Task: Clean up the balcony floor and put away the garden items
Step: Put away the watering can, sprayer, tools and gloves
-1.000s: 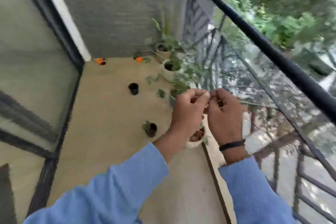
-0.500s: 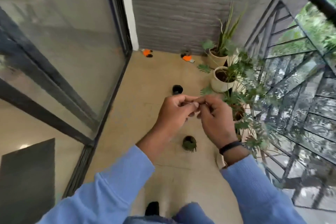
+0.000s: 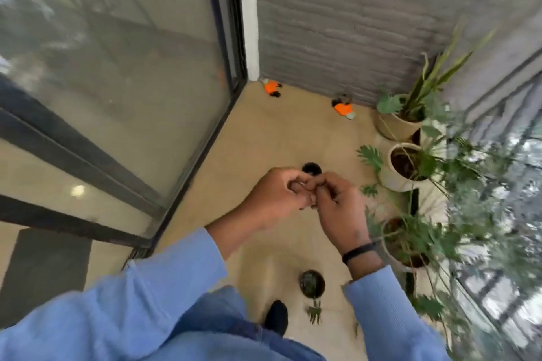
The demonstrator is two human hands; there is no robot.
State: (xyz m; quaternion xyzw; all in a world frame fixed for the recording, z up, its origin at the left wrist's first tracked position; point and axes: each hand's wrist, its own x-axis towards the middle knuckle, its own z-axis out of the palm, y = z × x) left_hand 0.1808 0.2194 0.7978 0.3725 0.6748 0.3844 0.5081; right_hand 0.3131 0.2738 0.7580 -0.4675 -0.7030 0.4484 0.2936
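My left hand (image 3: 280, 198) and my right hand (image 3: 337, 209) meet at the fingertips at chest height over the tan balcony floor (image 3: 264, 138). Both are pinched shut, and I see nothing between the fingers. A small empty black pot (image 3: 311, 168) stands on the floor just beyond my hands. Another small black pot with a little plant (image 3: 311, 283) stands below them, near my foot (image 3: 276, 316). A loose green sprig (image 3: 314, 313) lies beside that pot. Two orange items (image 3: 271, 87) (image 3: 343, 108) lie by the far wall.
A glass sliding door (image 3: 117, 67) runs along the left. A grey brick wall (image 3: 352, 23) closes the far end. Leafy plants in pale pots (image 3: 391, 179) (image 3: 393, 126) line the right side by the metal railing (image 3: 504, 278).
My view has swung from the railing down to the floor and door. The hands have stayed joined at the fingertips and now sit lower in view.
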